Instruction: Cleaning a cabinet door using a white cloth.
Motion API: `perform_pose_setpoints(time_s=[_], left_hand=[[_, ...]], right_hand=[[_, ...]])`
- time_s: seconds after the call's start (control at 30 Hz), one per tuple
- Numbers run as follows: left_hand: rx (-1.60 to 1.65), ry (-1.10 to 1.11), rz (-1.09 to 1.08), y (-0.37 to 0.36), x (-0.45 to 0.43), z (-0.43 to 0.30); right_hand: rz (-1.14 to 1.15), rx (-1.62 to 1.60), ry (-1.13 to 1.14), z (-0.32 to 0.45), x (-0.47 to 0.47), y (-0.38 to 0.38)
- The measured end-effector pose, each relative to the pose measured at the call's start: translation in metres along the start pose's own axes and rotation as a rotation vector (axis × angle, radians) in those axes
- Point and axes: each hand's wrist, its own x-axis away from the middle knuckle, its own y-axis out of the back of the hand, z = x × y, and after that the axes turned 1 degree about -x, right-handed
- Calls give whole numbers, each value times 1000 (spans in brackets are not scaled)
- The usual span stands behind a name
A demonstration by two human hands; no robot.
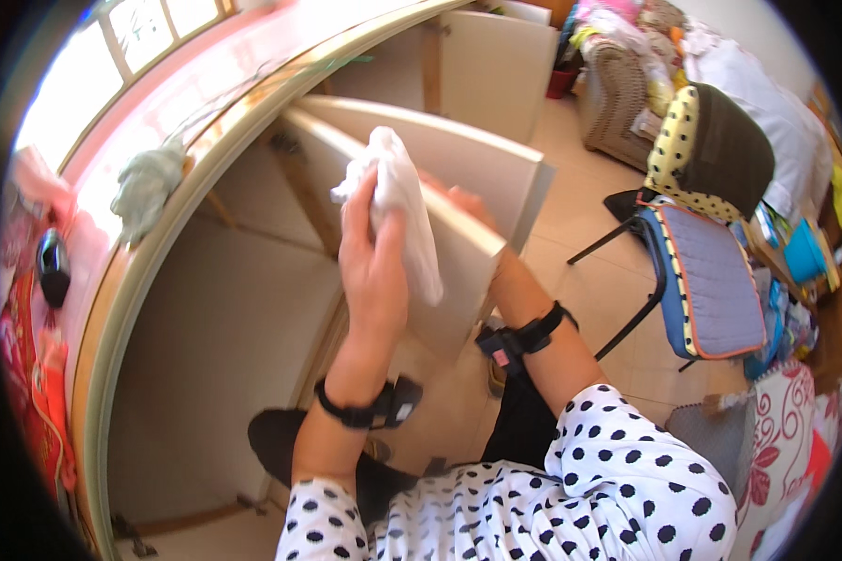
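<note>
My left hand (375, 280) grips a bunched white cloth (396, 165), which lies against the near face and top edge of an open cabinet door (449, 319). On the far side of that door is my right hand (470, 203), raised close to its top edge. The door hides most of this hand, so its grip does not show. Just beyond stands a second open door (463, 137), pale like the first. The cabinet's dark interior (203, 336) lies open to the left of my left arm.
Along the cabinet's top (105, 280) lie a grey-green cloth (147, 186) and a dark glossy object (54, 266). Farther back another cabinet door (491, 70) hangs open. To the right are a padded chair (709, 280) with black legs and a woven armchair (614, 98) piled with fabrics.
</note>
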Motion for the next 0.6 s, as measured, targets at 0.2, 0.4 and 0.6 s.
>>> perform_pose_setpoints(time_s=[0.2, 0.4, 0.6], left_hand=[[-646, -558, 234, -17, -8, -18], [-457, -409, 1, 8, -84, 41], [-281, -286, -99, 45, -125, 80]], right_hand=[[-38, 78, 1, 3, 0, -2], [41, 75, -13, 15, -4, -10], [59, 113, -42, 17, -10, -20]])
